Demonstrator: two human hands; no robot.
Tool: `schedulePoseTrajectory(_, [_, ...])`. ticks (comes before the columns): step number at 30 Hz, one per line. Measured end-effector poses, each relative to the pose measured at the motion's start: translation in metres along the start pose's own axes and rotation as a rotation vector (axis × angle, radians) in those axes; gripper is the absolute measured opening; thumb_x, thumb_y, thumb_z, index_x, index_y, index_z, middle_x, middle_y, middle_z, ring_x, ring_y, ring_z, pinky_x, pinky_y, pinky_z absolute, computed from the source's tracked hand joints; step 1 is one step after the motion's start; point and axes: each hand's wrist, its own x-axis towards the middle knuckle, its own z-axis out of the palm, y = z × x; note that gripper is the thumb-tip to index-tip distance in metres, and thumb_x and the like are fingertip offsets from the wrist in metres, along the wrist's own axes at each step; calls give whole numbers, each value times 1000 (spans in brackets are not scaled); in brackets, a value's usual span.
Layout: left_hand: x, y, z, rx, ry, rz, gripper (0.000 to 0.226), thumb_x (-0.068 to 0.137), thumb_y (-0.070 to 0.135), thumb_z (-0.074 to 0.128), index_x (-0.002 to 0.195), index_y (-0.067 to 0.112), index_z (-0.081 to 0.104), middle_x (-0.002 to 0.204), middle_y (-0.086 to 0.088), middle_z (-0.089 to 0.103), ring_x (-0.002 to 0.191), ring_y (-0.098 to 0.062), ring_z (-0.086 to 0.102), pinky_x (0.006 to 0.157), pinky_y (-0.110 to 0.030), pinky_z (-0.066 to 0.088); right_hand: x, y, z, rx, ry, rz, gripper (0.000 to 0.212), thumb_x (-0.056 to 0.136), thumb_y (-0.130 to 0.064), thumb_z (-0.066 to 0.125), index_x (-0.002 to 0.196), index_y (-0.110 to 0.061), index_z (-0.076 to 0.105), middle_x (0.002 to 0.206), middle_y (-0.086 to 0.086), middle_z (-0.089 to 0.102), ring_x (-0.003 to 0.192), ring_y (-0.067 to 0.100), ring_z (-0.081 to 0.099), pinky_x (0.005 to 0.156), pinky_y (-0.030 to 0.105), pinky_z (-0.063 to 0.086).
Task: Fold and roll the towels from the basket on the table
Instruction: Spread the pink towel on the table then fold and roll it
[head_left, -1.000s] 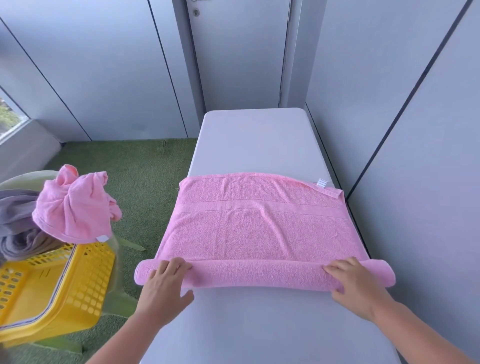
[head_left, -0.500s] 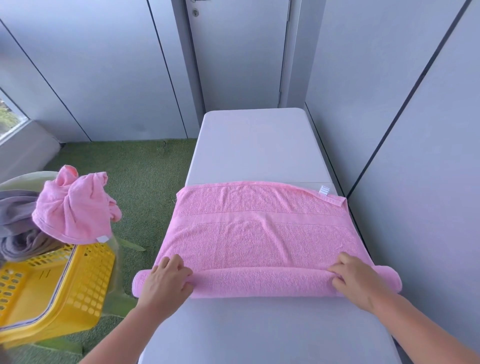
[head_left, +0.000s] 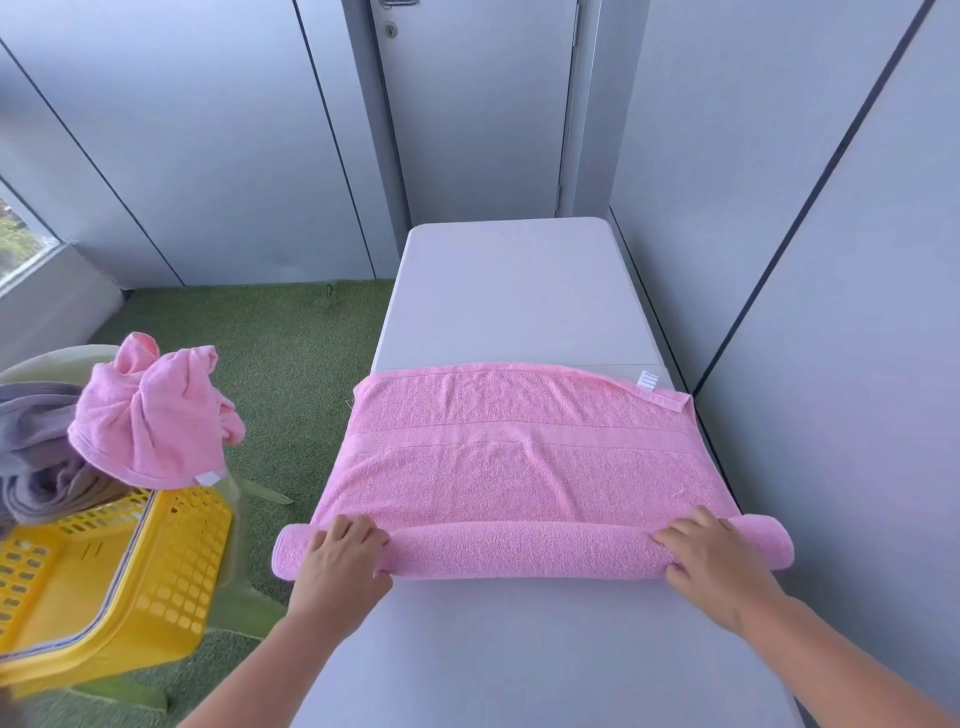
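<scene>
Towelling in pink, the pink towel (head_left: 519, 457) lies spread flat across the grey table (head_left: 519, 291), with its near end wound into a roll (head_left: 530, 556) that runs from side to side. The left hand (head_left: 337, 561) is clamped round the roll near its left end and the right hand (head_left: 717, 566) round it near its right end, fingers curved over the top and thumbs on the near side; the two hands are well apart. The roll's left end juts past the table's left edge over the artificial grass (head_left: 260, 353), and its right end reaches past the right edge, close to the wall panels (head_left: 831, 312). The flat part's far hem crosses the table at about its middle, with one white label (head_left: 648, 380) at the far right corner. Beyond that hem grey tabletop shows up to the rounded far corners in front of the door (head_left: 478, 104), and more of it shows between the roll and the person. The table's right edge lies just beside the wall, while the left edge faces open grass. To the left, well apart from the table, one yellow basket (head_left: 130, 571) sits tilted on a pale green chair (head_left: 244, 597), and over its far rim hang a crumpled pink towel (head_left: 150, 426) and a grey towel (head_left: 36, 441). That makes three towels, two hands, one basket, one table. A window (head_left: 21, 244) shows at the far left.
</scene>
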Motion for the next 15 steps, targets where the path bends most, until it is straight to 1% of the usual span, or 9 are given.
schedulePoseTrajectory(2, [1, 1, 0, 19, 33, 29, 24, 67, 45, 56, 81, 27, 67, 86, 9, 52, 83, -21, 49, 68, -38, 45, 2, -1, -6, -50, -61, 5, 17, 72, -35, 51, 81, -32, 65, 76, -19, 56, 86, 11, 41, 73, 25, 42])
schedulePoseTrajectory(3, [1, 0, 1, 25, 50, 50, 23, 70, 45, 52, 76, 27, 65, 85, 8, 50, 81, -21, 48, 67, -38, 45, 2, -2, -9, -49, -121, 3, 12, 77, -36, 46, 74, -31, 56, 76, -16, 53, 88, 12, 39, 75, 26, 36])
schedulePoseTrajectory(5, [-2, -1, 1, 31, 85, 68, 24, 75, 44, 48, 70, 27, 64, 85, 8, 46, 80, -20, 45, 67, -38, 44, 2, -1, -13, -12, -238, 25, 21, 80, -39, 36, 65, -26, 38, 73, -12, 49, 90, 12, 37, 74, 28, 31])
schedulePoseTrajectory(6, [-4, -2, 0, 23, 99, 66, 25, 78, 42, 46, 69, 26, 64, 85, 8, 44, 79, -19, 44, 67, -38, 45, 3, 0, -14, 10, -253, 40, 25, 81, -41, 32, 64, -23, 37, 73, -10, 49, 90, 12, 37, 74, 29, 33])
schedulePoseTrajectory(8, [-4, -2, 1, 11, 120, 51, 26, 81, 41, 44, 73, 27, 65, 86, 8, 42, 79, -20, 44, 68, -40, 46, 4, 4, -9, 63, -238, 53, 31, 86, -40, 30, 72, -22, 52, 78, -11, 54, 91, 12, 38, 79, 28, 40])
schedulePoseTrajectory(10, [-3, -1, 1, -26, 142, 20, 24, 83, 37, 47, 92, 29, 67, 90, 7, 47, 82, -21, 48, 66, -37, 46, 4, 5, -4, 114, -153, 66, 21, 93, -29, 43, 93, -25, 64, 93, -15, 55, 96, 12, 41, 84, 27, 42])
schedulePoseTrajectory(11, [-2, 0, 2, -67, 156, 3, 24, 84, 33, 51, 102, 28, 66, 92, 6, 50, 84, -21, 50, 64, -34, 45, 3, 4, -2, 148, -78, 80, 18, 93, -22, 49, 101, -26, 65, 100, -16, 55, 98, 12, 44, 84, 26, 42])
schedulePoseTrajectory(13, [-1, 2, 1, -156, 158, -20, 20, 87, 24, 59, 106, 27, 61, 97, 8, 50, 87, -20, 51, 58, -29, 43, 1, 1, -2, 206, 26, 114, 25, 90, -13, 56, 108, -26, 66, 108, -14, 56, 103, 15, 51, 84, 25, 42])
schedulePoseTrajectory(15, [-3, 4, 0, -199, 140, -3, 19, 89, 30, 53, 106, 28, 60, 103, 10, 50, 91, -19, 51, 59, -29, 48, -2, 2, -2, 210, -17, 105, 34, 88, -12, 56, 117, -24, 66, 115, -13, 61, 111, 15, 53, 88, 25, 43])
